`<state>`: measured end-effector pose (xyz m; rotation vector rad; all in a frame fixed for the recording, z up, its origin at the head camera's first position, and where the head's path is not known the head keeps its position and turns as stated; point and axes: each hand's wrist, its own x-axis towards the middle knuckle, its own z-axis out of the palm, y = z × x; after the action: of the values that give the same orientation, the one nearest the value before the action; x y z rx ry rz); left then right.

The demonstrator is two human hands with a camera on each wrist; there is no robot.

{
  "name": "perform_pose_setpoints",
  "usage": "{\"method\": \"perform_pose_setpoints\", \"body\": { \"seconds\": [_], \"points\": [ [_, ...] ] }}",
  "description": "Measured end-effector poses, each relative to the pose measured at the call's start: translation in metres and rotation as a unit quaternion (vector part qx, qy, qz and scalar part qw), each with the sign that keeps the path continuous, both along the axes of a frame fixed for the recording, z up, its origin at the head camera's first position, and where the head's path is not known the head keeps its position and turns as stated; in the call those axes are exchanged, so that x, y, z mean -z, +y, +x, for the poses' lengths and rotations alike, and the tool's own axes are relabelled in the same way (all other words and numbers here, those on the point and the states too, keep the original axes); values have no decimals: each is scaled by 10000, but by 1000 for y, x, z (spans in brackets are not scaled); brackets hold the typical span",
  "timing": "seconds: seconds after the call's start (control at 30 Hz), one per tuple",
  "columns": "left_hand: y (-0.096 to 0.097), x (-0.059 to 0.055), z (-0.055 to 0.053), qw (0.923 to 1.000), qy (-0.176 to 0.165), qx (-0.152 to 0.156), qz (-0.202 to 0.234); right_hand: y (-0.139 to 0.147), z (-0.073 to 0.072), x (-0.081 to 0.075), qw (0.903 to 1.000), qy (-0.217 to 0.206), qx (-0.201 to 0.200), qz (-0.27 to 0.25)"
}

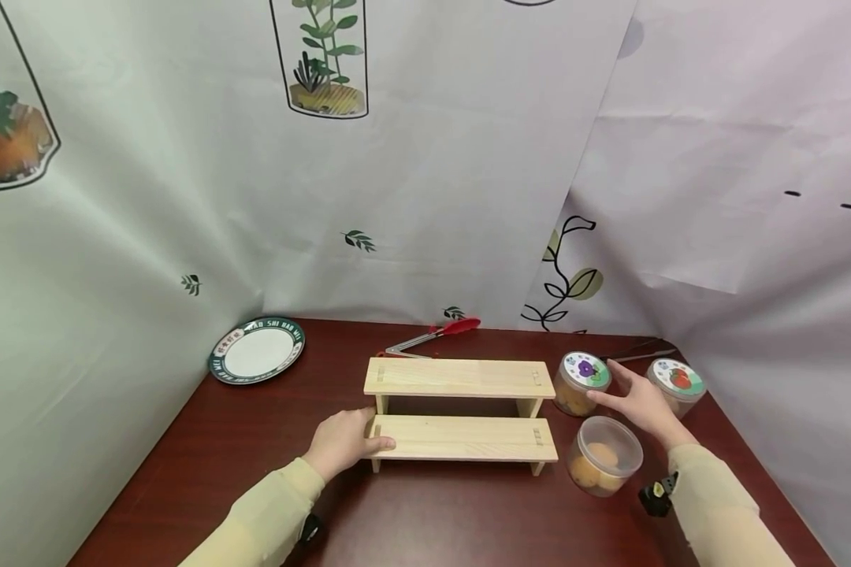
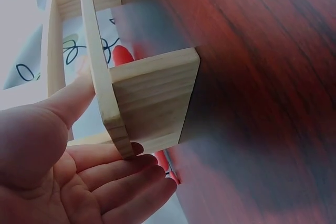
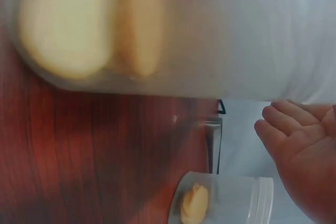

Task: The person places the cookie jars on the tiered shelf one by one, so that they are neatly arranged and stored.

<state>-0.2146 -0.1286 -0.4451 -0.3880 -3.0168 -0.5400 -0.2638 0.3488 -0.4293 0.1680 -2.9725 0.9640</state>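
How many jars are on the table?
3: the purple-print jar by the right hand, the front jar nearest the person, and the red-print jar to that hand's right. The shelf could hide others.

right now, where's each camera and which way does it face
Head: worn there, facing forward and down at the wooden rack; left hand, right hand, sleeves show.
Left wrist: worn there, facing the wooden rack's end; mainly left hand.
Right wrist: worn there, facing a near jar; right hand shows.
Head and left wrist share the wooden rack.
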Motion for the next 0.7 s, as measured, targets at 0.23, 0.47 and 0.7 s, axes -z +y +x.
{"method": "perform_pose_setpoints", "body": {
  "seconds": [0.23,0.47,0.7],
  "points": [
    [0,1,-3,9999,-146,-10,73,-4,-2,3,9998,28,98,193],
    [-1,2,-5,9997,-224,-20,112,-9,-6,8,9990,122,269,324],
    [1,-3,-6,9994,-319,-8,165,-12,-9,11,9991,164,351,156]
  ]
}}
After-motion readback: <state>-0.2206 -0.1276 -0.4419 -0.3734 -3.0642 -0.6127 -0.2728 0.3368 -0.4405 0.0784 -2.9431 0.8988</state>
